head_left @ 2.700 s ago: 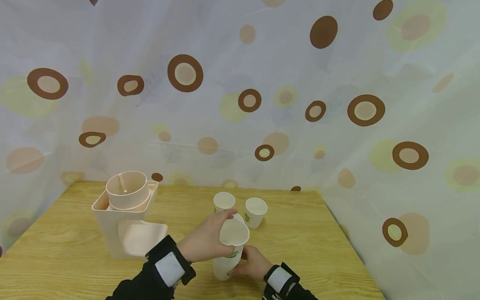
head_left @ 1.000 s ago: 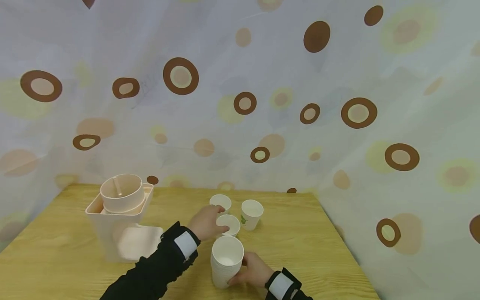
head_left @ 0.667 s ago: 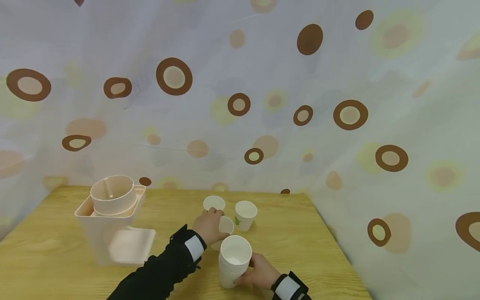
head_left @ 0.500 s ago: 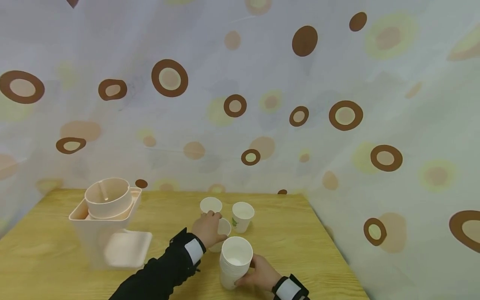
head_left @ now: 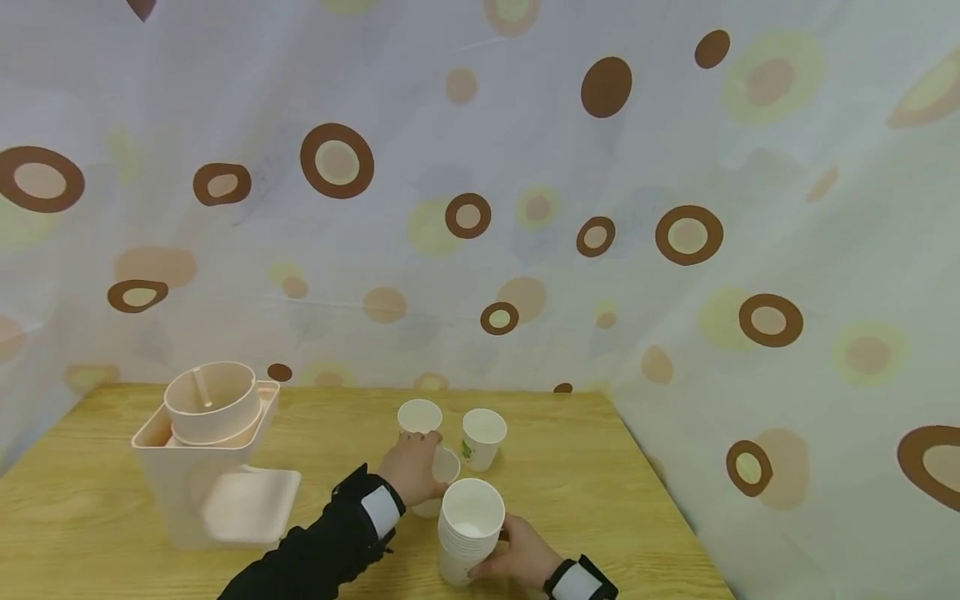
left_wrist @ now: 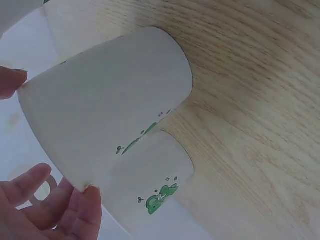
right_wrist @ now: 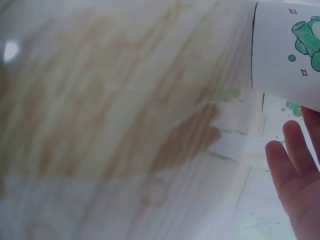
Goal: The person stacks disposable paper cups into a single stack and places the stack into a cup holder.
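Note:
Front of centre on the wooden table, my left hand [head_left: 411, 468] pinches the rim of a white paper cup [left_wrist: 110, 105], thumb on one side and fingers on the other. This cup is upright and partly behind the hand in the head view. Just in front of it, my right hand [head_left: 519, 554] grips a stack of nested paper cups [head_left: 471, 521] low on its right side. Two single paper cups stand behind: one at the back left [head_left: 420, 413], partly covered by the left hand, and one with a green print at the back right [head_left: 483, 435].
A cream plastic container [head_left: 191, 492] with a round cup-shaped insert [head_left: 212, 408] and a pale side flap [head_left: 251, 506] stands on the table's left. A patterned curtain [head_left: 420, 250] hangs behind the table [head_left: 600, 500] and along its right.
My left hand, earlier holding a cup over the stack, has moved forward to the rim of the cup behind it. My right hand has shifted the stack slightly right. The head view has turned.

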`<state>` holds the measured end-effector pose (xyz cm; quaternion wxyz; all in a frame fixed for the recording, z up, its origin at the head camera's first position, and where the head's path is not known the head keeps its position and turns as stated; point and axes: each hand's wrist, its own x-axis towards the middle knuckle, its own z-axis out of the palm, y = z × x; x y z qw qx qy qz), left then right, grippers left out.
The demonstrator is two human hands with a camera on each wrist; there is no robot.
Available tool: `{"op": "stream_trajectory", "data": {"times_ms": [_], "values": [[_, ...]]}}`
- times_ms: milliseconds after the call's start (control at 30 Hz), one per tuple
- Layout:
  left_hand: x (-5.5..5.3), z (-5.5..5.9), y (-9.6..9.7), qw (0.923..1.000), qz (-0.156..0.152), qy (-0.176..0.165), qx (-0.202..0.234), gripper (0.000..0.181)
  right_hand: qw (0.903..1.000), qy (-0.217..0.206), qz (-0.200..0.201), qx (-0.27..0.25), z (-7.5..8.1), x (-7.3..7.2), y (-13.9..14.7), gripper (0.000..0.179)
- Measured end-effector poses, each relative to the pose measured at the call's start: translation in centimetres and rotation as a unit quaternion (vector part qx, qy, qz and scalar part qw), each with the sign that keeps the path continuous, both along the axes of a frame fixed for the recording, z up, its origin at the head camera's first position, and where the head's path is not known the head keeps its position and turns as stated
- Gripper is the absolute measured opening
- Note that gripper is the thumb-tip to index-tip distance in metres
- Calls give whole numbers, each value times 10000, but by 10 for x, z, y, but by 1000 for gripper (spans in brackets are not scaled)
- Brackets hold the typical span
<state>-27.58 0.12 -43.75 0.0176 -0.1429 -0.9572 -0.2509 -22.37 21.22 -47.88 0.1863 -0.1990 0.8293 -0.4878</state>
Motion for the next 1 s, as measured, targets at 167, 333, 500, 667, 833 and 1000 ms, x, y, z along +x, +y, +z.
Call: {"op": "stream_trajectory", "data": {"times_ms": [167, 333, 500, 667, 833, 1000], "values": [[2, 5, -14, 9999, 10, -41, 118, 72, 9999, 110, 12, 3, -3, -2, -2, 65], [5, 31, -31, 9993, 110, 159, 328, 72, 9998, 163, -57, 67, -4, -5, -5, 66], [12, 62, -43, 9966, 138, 475, 660, 70, 9998, 123, -107, 152, -4, -10, -12, 64], [22, 87, -50, 9936, 106, 758, 832, 70, 9995, 221, -79, 206, -3, -16, -21, 62], [28, 99, -54, 9924, 91, 952, 771, 71, 9994, 271, -25, 192, -1, -20, -29, 60], [32, 104, -57, 9923, 70, 966, 773, 71, 9989, 365, 65, 296, 0, -24, -37, 58]]}}
